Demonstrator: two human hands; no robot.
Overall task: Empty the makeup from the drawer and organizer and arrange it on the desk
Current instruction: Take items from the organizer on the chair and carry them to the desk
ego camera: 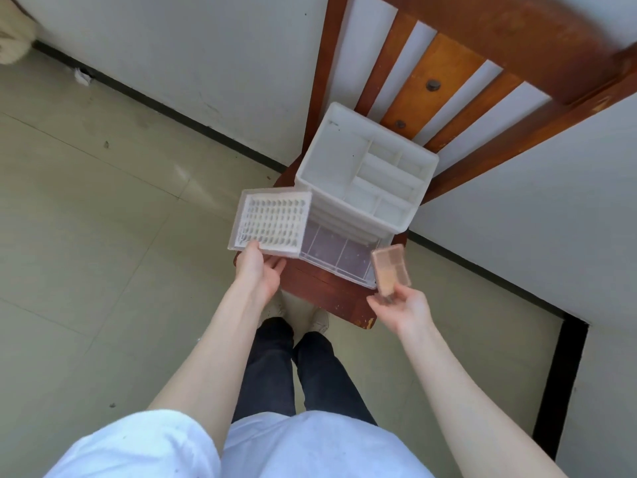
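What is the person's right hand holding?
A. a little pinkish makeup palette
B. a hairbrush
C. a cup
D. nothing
A: the right hand pinches a small pinkish makeup palette by its lower end, beside the open clear drawer.

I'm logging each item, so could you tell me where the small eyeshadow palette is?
In the head view, the right hand holds the eyeshadow palette just right of the open clear drawer.
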